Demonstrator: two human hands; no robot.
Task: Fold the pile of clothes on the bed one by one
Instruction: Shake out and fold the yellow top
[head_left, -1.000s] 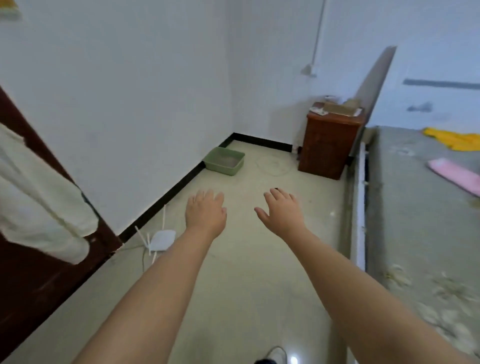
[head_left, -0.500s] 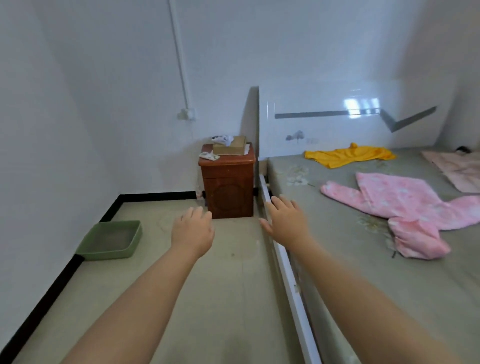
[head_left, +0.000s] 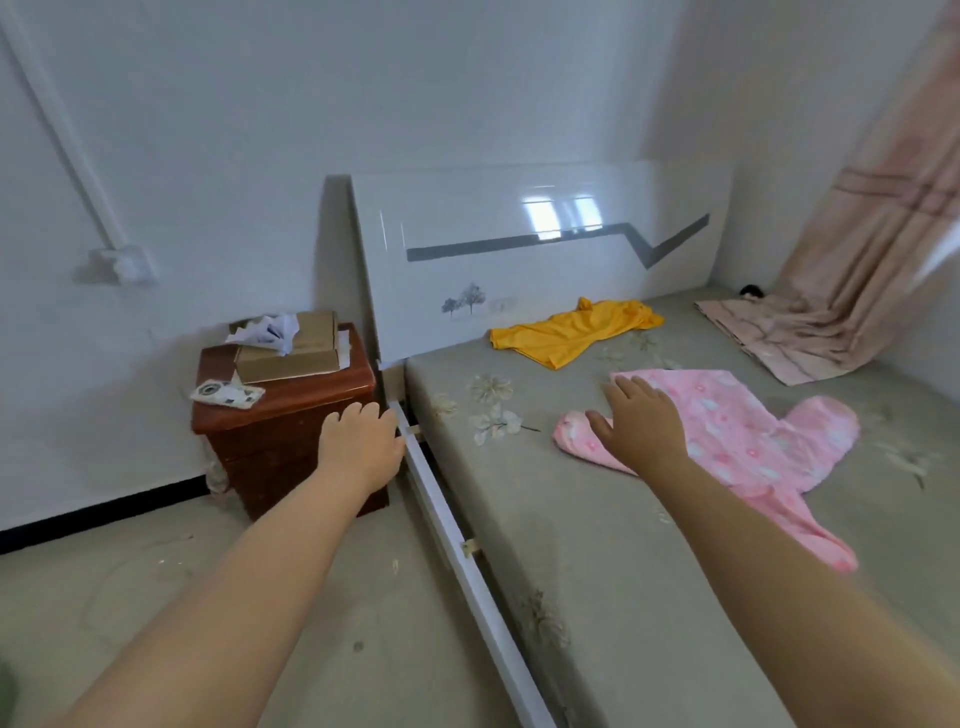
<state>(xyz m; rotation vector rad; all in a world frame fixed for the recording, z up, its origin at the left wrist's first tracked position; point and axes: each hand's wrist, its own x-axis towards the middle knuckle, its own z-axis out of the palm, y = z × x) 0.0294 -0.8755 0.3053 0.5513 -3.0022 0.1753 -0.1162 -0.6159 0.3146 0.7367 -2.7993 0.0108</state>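
A pink patterned garment (head_left: 737, 431) lies spread and rumpled on the grey flowered bed (head_left: 597, 545). A yellow shirt (head_left: 574, 330) lies crumpled near the white headboard. A pale pink cloth (head_left: 779, 338) lies at the bed's far right. My right hand (head_left: 641, 421) reaches over the bed, fingers apart, above the pink garment's left sleeve; I cannot tell if it touches. My left hand (head_left: 358, 444) hovers, empty, in front of the nightstand beside the bed rail.
A brown wooden nightstand (head_left: 275, 415) with a cardboard box (head_left: 291, 345) and papers stands left of the bed. The white bed rail (head_left: 467, 561) runs along the floor. A pink curtain (head_left: 883, 218) hangs at the right, its end on the bed.
My view has swung right from the floor and wall to the bed. Both hands have moved right; the right one now reaches over the pink garment.
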